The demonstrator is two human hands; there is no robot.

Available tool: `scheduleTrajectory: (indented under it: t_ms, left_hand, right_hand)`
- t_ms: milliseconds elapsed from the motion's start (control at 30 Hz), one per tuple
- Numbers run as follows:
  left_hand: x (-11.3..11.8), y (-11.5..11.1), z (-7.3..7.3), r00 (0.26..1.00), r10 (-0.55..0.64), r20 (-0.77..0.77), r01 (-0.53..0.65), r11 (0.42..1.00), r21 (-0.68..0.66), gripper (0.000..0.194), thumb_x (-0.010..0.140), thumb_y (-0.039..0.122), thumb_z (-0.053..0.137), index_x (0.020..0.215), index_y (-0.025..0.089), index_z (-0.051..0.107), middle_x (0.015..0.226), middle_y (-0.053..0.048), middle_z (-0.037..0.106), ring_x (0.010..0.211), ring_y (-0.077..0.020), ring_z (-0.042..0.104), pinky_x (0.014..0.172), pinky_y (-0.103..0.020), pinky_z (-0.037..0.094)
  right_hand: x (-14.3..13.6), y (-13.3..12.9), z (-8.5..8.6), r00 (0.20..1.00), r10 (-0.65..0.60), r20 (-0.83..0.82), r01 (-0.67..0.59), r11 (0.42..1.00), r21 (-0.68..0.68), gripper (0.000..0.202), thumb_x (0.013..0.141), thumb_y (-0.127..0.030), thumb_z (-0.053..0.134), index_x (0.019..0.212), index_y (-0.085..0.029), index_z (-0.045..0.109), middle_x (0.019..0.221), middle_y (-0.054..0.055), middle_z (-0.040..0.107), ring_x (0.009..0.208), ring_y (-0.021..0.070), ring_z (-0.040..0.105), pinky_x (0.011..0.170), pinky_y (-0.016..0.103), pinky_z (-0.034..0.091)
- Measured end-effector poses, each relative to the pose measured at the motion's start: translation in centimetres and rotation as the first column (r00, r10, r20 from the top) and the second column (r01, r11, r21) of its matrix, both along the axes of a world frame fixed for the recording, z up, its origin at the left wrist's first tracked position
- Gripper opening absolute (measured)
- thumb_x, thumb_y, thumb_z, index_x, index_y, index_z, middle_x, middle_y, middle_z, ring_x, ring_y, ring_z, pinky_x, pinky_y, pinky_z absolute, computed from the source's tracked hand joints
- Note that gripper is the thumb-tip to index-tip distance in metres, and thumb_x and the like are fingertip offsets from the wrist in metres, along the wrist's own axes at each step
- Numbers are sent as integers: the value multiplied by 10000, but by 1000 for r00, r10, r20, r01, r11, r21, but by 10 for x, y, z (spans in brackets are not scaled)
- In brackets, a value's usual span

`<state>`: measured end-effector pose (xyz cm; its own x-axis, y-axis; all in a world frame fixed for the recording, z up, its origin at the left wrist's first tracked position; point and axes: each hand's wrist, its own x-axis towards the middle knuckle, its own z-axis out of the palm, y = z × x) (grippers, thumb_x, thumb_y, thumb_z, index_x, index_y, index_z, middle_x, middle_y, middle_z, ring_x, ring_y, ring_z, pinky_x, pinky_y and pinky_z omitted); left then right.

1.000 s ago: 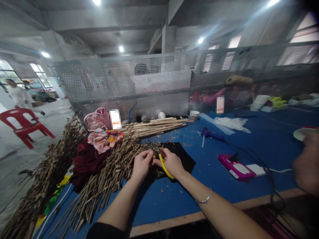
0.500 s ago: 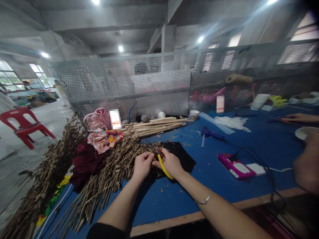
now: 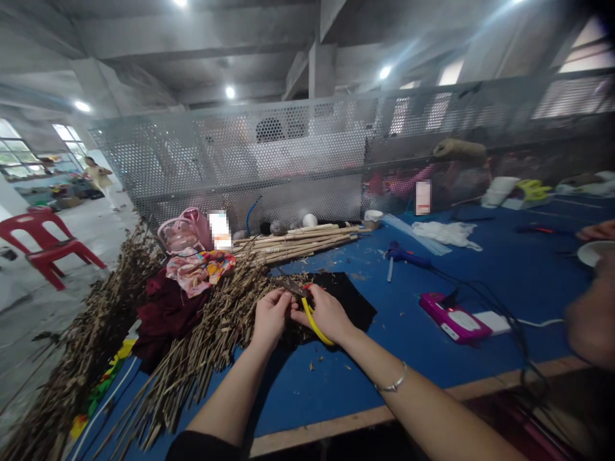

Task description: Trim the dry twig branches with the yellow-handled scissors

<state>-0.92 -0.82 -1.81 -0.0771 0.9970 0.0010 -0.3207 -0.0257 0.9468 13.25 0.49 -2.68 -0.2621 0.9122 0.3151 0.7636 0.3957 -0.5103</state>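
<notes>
My right hand grips a pair of scissors with yellow handle loops, its dark blades pointing up and left. Close beside the blades is my left hand, its thumb and fingers pinched together; what sits in the pinch is too small to make out. A large bundle of dried plant stalks lies just left of my left hand, with leafy ends toward the back. Behind and right of my hands is a black cloth on the blue table.
Bamboo-like sticks, a pink bag and a patterned cloth lie at the back. On the right are a blue glue gun, a magenta power bank with cables and another person's hand. A red chair stands left.
The camera view has shifted slightly. My hands stay close together with the scissors in the right. The other person's hand at the right has drawn back toward the edge.
</notes>
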Motion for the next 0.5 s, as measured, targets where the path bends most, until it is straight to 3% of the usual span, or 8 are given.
scheduleTrajectory:
  t_ms: [200, 367, 500]
  left_hand:
    - [2, -3, 7, 1000, -19, 18, 20, 999, -46, 261, 594, 301, 683, 748, 101, 621, 607, -15, 594, 523, -86, 545, 520, -188, 436]
    - [1, -4, 8, 1000, -16, 3, 16, 999, -35, 263, 602, 344, 678, 694, 108, 607, 587, -11, 585, 512, -86, 535, 503, -182, 426]
    - [1, -5, 8, 1000, -6, -15, 6, 1000, -14, 256, 616, 355, 668, 669, 113, 603, 582, -8, 580, 505, -83, 526, 491, -179, 419]
  right_hand:
    - [1, -1, 2, 999, 32, -28, -31, 999, 31, 523, 650, -507, 622, 1013, -178, 440, 906, 66, 575, 849, 201, 554, 699, 263, 373]
    - [0, -2, 2, 1000, -29, -6, 28, 996, -85, 492, 643, -496, 641, 991, -200, 456, 768, 22, 592, 726, 182, 587, 582, 221, 337]
    - [-1, -2, 0, 999, -38, 27, 40, 996, -82, 463, 644, -540, 616, 932, -211, 466, 685, -3, 590, 621, 156, 572, 506, 201, 284]
